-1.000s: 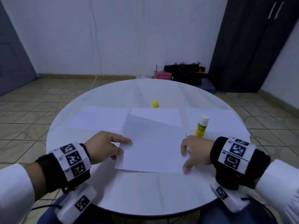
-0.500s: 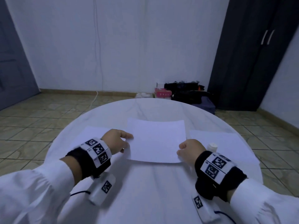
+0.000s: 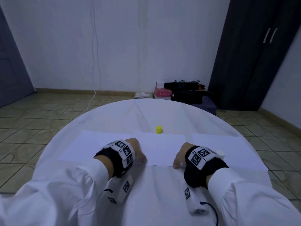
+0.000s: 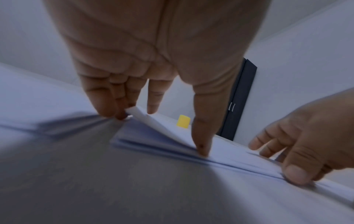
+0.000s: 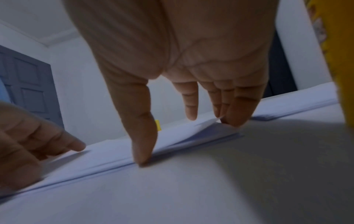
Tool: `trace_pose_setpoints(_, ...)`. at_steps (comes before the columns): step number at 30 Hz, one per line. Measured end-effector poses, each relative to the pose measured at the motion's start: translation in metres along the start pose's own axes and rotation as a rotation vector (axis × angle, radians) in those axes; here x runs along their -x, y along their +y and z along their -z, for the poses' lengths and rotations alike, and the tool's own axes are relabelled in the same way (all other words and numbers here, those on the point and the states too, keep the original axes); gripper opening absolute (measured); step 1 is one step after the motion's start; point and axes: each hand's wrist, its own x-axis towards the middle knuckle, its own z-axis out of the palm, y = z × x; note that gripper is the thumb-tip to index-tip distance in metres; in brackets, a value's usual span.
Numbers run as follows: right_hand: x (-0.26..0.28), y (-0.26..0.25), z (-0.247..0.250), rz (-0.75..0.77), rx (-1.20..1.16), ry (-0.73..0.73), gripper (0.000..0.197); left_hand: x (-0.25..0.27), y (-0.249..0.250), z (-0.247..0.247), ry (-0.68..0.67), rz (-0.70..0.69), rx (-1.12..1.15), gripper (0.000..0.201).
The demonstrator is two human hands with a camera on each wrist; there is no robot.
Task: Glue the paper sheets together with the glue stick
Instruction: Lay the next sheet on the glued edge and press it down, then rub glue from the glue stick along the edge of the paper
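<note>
Round white table [image 3: 146,111], seen from head camera. Three white paper patches laid side by side across it: left sheet [image 3: 91,144] at 9 o'clock, middle sheet [image 3: 160,149] at centre, right sheet [image 3: 228,152] at 3 o'clock.

Left hand [image 3: 136,150] at near-left corner of middle sheet. Fingers [image 4: 103,104] extended downward, tips at the corner of the top layer, which stands lifted off a layer below; thumb straight, tip pressed on the near edge. No curl round the paper: hand open, fingers straight, touching.

Right hand [image 3: 180,154] at near-right corner of same sheet, mirrored. Fingers [image 5: 237,112] straight, tips at the raised corner; thumb tip down on near edge. Also open, pressing, not gripping.

Middle patch in both wrist views shows at least two layers, edges nearly aligned, top one bowed up between thumb and fingers at each corner. Lower layers blurred; number not readable.

Yellow cap [image 3: 159,129] upright at 12 o'clock, just beyond far edge of middle sheet, apart from both hands.

Glue stick [image 3: 220,152] at 3 o'clock, just beside right wrist band: only a white tip visible in head view; yellow body at right edge of right-wrist view, blurred.

Dark cupboard [image 3: 254,53] at 2 o'clock against wall; bags [image 3: 187,92] on floor at 1 o'clock.
</note>
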Motion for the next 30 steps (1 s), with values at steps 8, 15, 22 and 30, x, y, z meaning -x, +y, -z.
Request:
trace_pose_setpoints(8, -0.002, 0.006, -0.007, 0.070, 0.049, 0.051, 0.031, 0.009, 0.007, -0.004, 0.008, 0.011, -0.207, 0.080)
trace_pose_setpoints(15, 0.019, -0.001, -0.002, 0.164, 0.260, 0.010, 0.040, 0.021, 0.015, -0.003, 0.011, -0.022, -0.299, 0.062)
trace_pose_setpoints(22, 0.052, 0.008, -0.021, 0.176, 0.066, -0.089, 0.035, 0.043, 0.039, -0.001, 0.081, -0.125, -0.346, 0.064)
trace_pose_setpoints(30, 0.081, 0.082, -0.021, 0.184, 0.267, -0.222, 0.026, 0.042, 0.100, -0.016, 0.061, -0.254, -0.413, 0.058)
